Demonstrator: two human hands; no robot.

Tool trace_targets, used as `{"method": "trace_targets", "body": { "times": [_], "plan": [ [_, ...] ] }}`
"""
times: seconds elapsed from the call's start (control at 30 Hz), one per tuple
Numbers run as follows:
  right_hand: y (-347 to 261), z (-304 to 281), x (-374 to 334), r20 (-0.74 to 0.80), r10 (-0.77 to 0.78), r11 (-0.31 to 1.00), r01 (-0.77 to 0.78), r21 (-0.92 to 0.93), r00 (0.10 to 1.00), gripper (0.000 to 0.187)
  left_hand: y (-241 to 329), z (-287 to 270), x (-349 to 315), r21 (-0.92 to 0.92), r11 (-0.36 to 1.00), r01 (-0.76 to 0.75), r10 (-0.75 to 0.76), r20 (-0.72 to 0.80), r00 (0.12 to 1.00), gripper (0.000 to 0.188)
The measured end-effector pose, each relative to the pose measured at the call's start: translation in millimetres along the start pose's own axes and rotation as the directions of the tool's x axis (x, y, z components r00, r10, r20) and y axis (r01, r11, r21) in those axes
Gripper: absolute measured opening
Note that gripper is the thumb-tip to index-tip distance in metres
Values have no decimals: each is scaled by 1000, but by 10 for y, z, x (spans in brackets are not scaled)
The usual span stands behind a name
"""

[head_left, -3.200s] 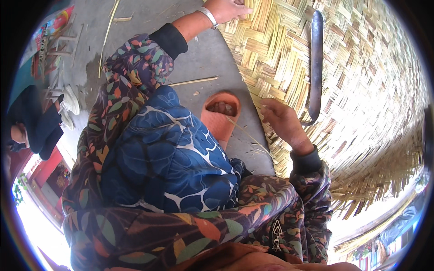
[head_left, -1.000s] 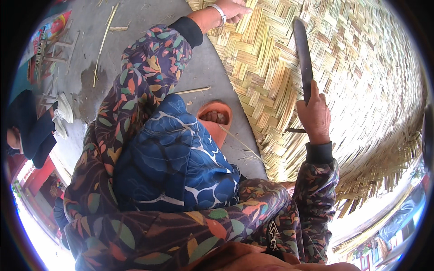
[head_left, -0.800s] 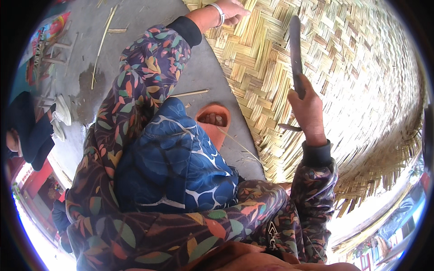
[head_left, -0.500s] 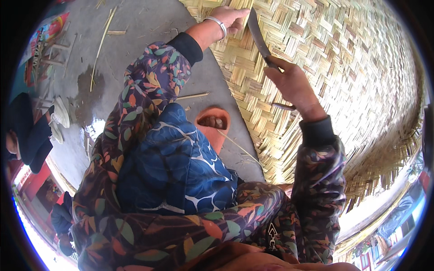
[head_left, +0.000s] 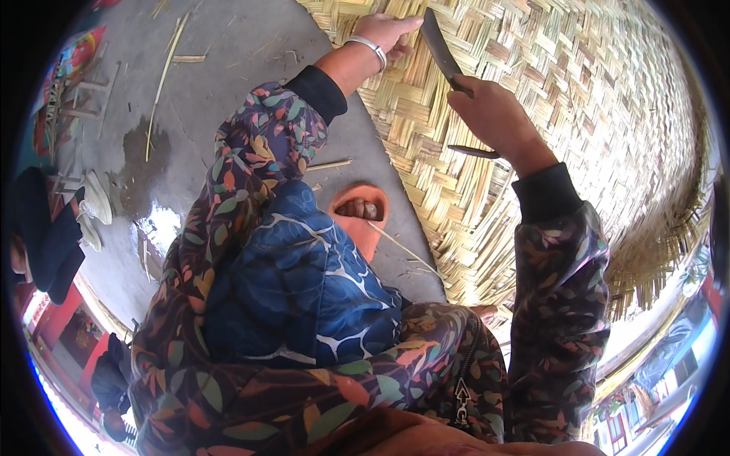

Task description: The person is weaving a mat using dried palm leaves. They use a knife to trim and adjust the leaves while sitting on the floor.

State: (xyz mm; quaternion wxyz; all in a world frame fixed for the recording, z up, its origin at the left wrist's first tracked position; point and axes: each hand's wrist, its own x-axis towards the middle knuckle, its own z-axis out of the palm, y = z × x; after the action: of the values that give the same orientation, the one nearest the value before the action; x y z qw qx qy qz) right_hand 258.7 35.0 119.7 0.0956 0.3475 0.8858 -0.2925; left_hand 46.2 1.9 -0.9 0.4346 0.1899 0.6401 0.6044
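Note:
My right hand is closed round the handle of a dark curved knife, and the slim end of the handle sticks out below the wrist. Its blade slants up and left over a large woven mat of pale plaited strips. At the mat's far left part lies my left hand, a silver bangle on its wrist. One finger stretches toward the blade's tip; another part of the hand bends lower, apart from it. No held thing shows there.
An orange slipper with toes in it stands on the grey floor beside the mat's edge. Loose strips and a wet patch lie at left. Another person's dark-clad legs and pale shoes show at far left.
My right hand and the knife have shifted slightly right and up, the blade tip a little further from my left hand. My left hand has moved slightly right.

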Motion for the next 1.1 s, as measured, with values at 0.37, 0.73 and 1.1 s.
{"method": "trace_targets", "body": {
  "times": [0.37, 0.73, 1.1],
  "plan": [
    [-74, 481, 54, -135, 129, 984, -143, -101, 982, 48, 219, 39, -37, -71, 950, 303, -302, 24, 953, 26],
    [-4, 456, 24, -169, 101, 965, -138, -223, 980, 42, 416, -50, -142, 681, 670, -295, 265, 152, 952, 29],
    [429, 313, -1147, -163, 78, 990, -96, -101, 983, 53, 158, -183, 104, 899, 179, -400, 473, 277, 836, 32]
  ]
}}
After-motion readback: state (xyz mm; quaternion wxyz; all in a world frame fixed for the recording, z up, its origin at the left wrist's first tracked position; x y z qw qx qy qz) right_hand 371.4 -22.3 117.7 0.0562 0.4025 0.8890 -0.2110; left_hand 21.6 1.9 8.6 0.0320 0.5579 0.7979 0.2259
